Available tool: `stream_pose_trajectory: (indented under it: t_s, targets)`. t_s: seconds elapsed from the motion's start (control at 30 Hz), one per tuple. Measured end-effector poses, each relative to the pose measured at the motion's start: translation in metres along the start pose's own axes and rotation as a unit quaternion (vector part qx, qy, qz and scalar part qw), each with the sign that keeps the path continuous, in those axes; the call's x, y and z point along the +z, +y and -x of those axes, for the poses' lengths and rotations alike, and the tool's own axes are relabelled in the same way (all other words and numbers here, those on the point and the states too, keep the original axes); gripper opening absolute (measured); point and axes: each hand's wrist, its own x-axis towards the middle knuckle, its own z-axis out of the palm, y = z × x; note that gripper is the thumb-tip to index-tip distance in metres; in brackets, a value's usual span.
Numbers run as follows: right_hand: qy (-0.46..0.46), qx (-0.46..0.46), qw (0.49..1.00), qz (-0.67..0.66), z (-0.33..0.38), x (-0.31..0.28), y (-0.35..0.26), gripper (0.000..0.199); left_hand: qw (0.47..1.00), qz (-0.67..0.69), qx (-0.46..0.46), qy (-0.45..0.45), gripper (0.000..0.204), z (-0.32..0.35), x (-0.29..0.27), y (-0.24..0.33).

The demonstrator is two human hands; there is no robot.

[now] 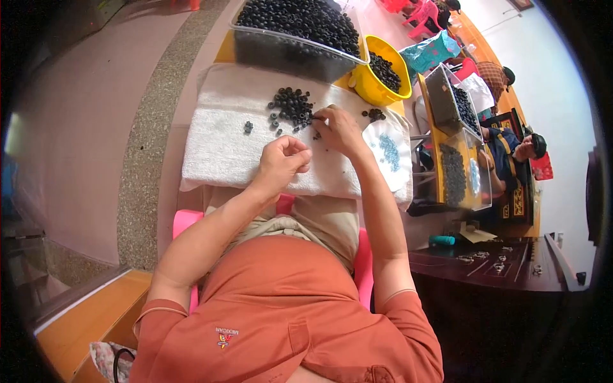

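Note:
Small black ring-shaped pieces (292, 107) lie in a loose heap on a white towel (220, 150) spread over the table. At the heap's right edge, the fingertips of my right hand (340, 131) come together beside the dark pieces; whether one is between them is hard to see. My left hand (281, 165) is held just nearer to me, thumb and fingers pressed together over the towel. Anything it holds is hidden. A few stray pieces (248, 127) lie left of the heap, and a smaller cluster (373, 115) sits to its right.
A clear bin (287, 54) full of black pieces stands at the table's far side, beside a yellow bucket (377, 89). A white plate (377, 137) with small bluish bits lies by my right forearm. Farther right, another person (511, 147) sits by more bins (454, 172).

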Motion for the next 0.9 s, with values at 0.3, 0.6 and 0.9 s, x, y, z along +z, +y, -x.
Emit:
stream_pose_trajectory:
  t_s: [0.3, 0.6, 0.9]
  targets:
    - [0.052, -0.004, 0.998, -0.019, -0.003, -0.003, -0.019, 0.024, 1.0, 0.003, 0.002, 0.004, 0.011, -0.001, -0.001, -0.002]
    - [0.023, -0.01, 0.999, 0.031, -0.003, 0.009, -0.031, 0.031, 1.0, 0.014, 0.009, 0.012, 0.01, 0.0, 0.0, 0.0]
    - [0.042, -0.029, 0.999, 0.006, 0.001, 0.014, -0.026, 0.018, 1.0, 0.019, 0.007, 0.017, 0.009, 0.0, 0.001, 0.0]
